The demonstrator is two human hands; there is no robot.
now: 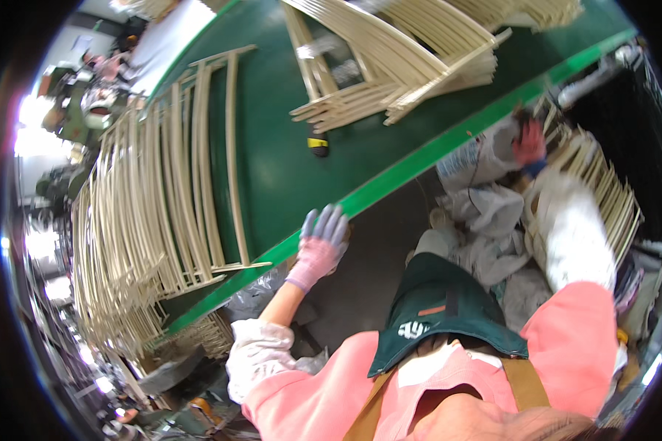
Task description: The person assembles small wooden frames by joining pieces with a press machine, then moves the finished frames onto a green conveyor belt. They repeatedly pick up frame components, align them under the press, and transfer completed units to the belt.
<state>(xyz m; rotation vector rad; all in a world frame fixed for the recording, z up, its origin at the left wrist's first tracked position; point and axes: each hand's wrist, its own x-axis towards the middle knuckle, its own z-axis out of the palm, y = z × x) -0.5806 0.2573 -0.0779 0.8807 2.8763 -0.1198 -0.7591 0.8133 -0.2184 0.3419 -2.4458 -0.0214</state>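
Note:
My left hand (320,246), in a pink glove with grey fingers, lies on the green edge (375,189) of the table, its fingers stretched out and holding nothing. On the far right, my right hand (528,143), in a reddish glove, reaches out beside a whitish sack (467,163). Motion smears its fingers, and a dark patch shows at their tips. Close to that forearm stands a stack of cream-coloured slatted frames (594,173). Another pile of cream frames (412,62) lies at the far side of the green tabletop (287,169).
A long row of upright cream frames (154,184) fills the table's left side. Between it and the pile lies a small yellow-and-black object (318,142). Crumpled pale sheeting (485,213) hangs below the table edge. Machines (70,110) and a person in pink (109,67) are in the left background.

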